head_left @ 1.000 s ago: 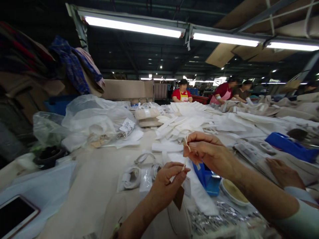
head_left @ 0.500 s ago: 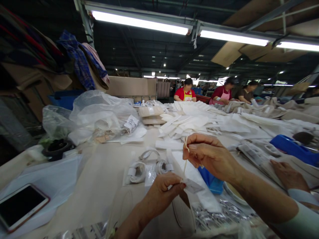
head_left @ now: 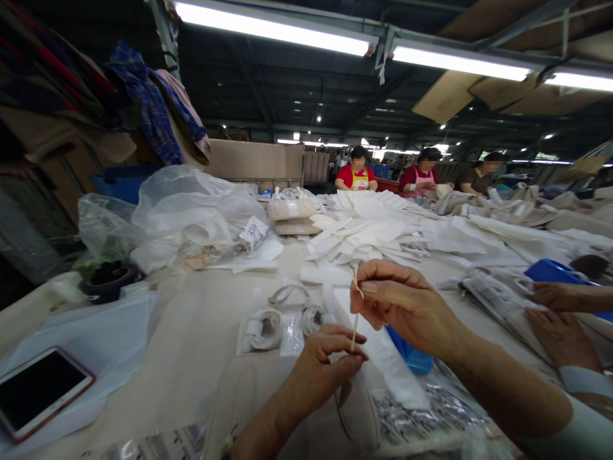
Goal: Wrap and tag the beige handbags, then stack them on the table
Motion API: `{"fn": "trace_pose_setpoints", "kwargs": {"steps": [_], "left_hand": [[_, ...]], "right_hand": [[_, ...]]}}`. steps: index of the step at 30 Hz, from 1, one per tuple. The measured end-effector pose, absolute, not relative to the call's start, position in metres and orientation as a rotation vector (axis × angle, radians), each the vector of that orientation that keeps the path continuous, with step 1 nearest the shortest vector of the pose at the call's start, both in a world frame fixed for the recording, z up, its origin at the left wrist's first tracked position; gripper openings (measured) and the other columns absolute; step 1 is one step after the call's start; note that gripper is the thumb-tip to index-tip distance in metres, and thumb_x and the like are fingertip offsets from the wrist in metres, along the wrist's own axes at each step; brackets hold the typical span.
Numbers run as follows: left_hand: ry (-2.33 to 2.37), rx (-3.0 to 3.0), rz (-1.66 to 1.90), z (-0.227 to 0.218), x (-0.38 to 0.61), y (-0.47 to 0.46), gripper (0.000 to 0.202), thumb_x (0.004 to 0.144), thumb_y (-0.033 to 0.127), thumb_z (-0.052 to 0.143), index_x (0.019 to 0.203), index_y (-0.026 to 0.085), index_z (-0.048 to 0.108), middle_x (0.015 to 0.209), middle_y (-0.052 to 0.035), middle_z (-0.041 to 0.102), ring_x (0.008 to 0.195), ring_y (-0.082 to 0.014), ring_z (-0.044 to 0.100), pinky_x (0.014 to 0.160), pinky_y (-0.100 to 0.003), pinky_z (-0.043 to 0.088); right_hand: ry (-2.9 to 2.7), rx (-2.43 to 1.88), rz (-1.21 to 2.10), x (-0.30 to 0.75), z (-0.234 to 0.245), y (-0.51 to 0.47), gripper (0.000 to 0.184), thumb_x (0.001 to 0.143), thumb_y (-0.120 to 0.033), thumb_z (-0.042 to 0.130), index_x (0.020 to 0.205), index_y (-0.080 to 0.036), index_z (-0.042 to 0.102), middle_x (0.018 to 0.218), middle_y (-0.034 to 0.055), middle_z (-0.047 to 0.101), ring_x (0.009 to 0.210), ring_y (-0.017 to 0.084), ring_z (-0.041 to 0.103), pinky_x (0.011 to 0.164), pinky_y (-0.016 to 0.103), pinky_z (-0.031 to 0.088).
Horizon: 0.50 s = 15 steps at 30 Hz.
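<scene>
My right hand (head_left: 397, 303) pinches the upper end of a thin cream string (head_left: 354, 333), which forms a small loop above the fingertips. Lower down, my left hand (head_left: 325, 364) grips the same string between thumb and fingers. Beneath that hand a small dark flat piece (head_left: 344, 391) shows, partly hidden; whether it hangs from the string I cannot tell. Under both hands lies a beige bag (head_left: 253, 390), with coiled straps wrapped in white (head_left: 267, 331) and a curved handle (head_left: 290, 291) at its far side.
A phone (head_left: 41, 390) lies at left near a clear plastic bag heap (head_left: 191, 207). White sheets (head_left: 368, 236) pile up ahead. At right, another person's hands (head_left: 560, 332) rest on a beige bag beside a blue object (head_left: 550, 271). Small plastic packets (head_left: 431, 415) lie in front.
My left hand has moved slightly up and right along the string, and the pale tag beside its fingertips is no longer visible. A second hand of the neighbouring person has come into view at right.
</scene>
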<state>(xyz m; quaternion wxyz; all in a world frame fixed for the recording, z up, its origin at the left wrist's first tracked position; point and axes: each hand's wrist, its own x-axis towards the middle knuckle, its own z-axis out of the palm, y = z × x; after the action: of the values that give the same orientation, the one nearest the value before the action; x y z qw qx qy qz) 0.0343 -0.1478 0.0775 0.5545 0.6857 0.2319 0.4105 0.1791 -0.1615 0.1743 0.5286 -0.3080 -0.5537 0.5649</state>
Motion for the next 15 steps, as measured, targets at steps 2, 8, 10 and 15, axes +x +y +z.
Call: {"fn": "trace_pose_setpoints", "kwargs": {"steps": [2, 8, 10, 15], "left_hand": [[0.553, 1.645, 0.935, 0.073, 0.033, -0.148, 0.011, 0.075, 0.025, 0.066, 0.078, 0.02, 0.075, 0.098, -0.0081, 0.069, 0.098, -0.0229, 0.059, 0.09, -0.034, 0.042], [0.515, 1.6, 0.963, 0.077, 0.029, -0.147, 0.016, 0.078, 0.028, 0.063, 0.086, 0.019, 0.074, 0.098, -0.0079, 0.07, 0.099, -0.0228, 0.06, 0.093, -0.034, 0.041], [0.522, 1.581, 0.962, 0.079, 0.028, -0.146, 0.017, 0.079, 0.028, 0.06, 0.085, 0.018, 0.074, 0.097, -0.0072, 0.07, 0.098, -0.0225, 0.06, 0.092, -0.034, 0.041], [0.629, 1.544, 0.911, 0.079, 0.025, -0.145, 0.025, 0.076, 0.029, 0.055, 0.088, 0.017, 0.073, 0.09, -0.0056, 0.069, 0.087, -0.021, 0.058, 0.082, -0.031, 0.04]], "right_hand": [[-1.329, -0.74, 1.344, 0.179, 0.172, -0.161, 0.005, 0.075, -0.02, 0.063, 0.077, -0.015, 0.064, 0.063, 0.0031, 0.067, 0.045, 0.008, 0.049, 0.043, 0.019, 0.036], [-1.311, -0.782, 1.327, 0.18, 0.166, -0.157, 0.007, 0.074, -0.022, 0.064, 0.078, -0.016, 0.064, 0.063, 0.0031, 0.067, 0.045, 0.009, 0.048, 0.043, 0.021, 0.035], [-1.312, -0.786, 1.319, 0.18, 0.166, -0.155, 0.007, 0.074, -0.022, 0.064, 0.078, -0.016, 0.064, 0.063, 0.003, 0.066, 0.045, 0.009, 0.048, 0.043, 0.021, 0.035], [-1.319, -0.779, 1.31, 0.18, 0.164, -0.151, 0.006, 0.075, -0.021, 0.063, 0.078, -0.016, 0.063, 0.063, 0.0026, 0.066, 0.045, 0.009, 0.048, 0.043, 0.02, 0.035]]}}
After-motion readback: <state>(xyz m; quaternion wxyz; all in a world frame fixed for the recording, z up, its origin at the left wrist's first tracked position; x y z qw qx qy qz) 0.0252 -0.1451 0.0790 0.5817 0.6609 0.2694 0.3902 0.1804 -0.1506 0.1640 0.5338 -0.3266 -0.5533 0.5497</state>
